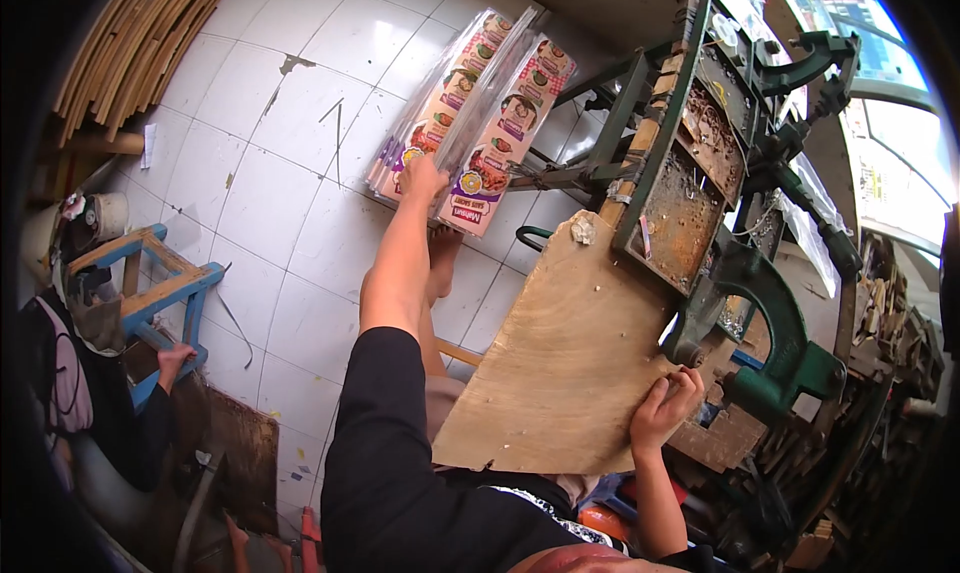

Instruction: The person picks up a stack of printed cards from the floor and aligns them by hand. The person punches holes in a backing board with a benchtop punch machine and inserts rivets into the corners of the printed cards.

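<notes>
My left hand (422, 180) reaches out over the floor, its fingers closed on the near end of the printed plastic-wrapped sheets (490, 163). The sheets lie in two long colourful stacks, side by side. My right hand (668, 405) is at the right edge of a thin wooden board (560, 363), just below the rounded end of a green metal machine arm (780, 313). Its thumb stands apart from the loosely curled fingers, and nothing shows between them. The board lies across my lap, against the machine's bench.
A metal tray (675, 213) of small metal bits runs along the bench. Wood strips (140, 48) are piled at upper left. At left, a co-worker's hand (176, 361) touches a blue wooden stool (195, 278). Wood scraps (880, 323) are heaped at right.
</notes>
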Available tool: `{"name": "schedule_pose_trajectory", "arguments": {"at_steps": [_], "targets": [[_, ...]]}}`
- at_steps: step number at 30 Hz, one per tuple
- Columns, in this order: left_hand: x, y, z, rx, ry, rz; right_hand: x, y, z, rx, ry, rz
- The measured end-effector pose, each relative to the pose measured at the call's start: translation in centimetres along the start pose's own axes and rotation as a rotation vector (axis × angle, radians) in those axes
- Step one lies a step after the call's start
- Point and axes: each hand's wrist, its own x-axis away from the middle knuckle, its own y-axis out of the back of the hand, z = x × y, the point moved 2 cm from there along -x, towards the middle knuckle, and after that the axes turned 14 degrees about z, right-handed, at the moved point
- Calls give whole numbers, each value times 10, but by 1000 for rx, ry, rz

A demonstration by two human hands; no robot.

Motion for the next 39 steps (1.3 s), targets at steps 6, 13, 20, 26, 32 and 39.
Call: {"name": "schedule_pose_trajectory", "arguments": {"at_steps": [6, 13, 20, 26, 32, 39], "targets": [[-16, -6, 18, -5, 23, -237, 2, -2, -5, 23, 4, 10], [-42, -6, 41, 293, -5, 139, 3, -4, -8, -23, -30, 32], [-35, -6, 38, 194, 19, -63, 4, -3, -11, 71, -7, 43], [-17, 7, 27, 147, 70, -68, 5, -5, -14, 31, -21, 40], [-6, 8, 19, 83, 41, -181, 3, -3, -9, 37, -10, 41], [-9, -5, 13, 78, -102, -241, 3, -2, -7, -6, -32, 36]]}}
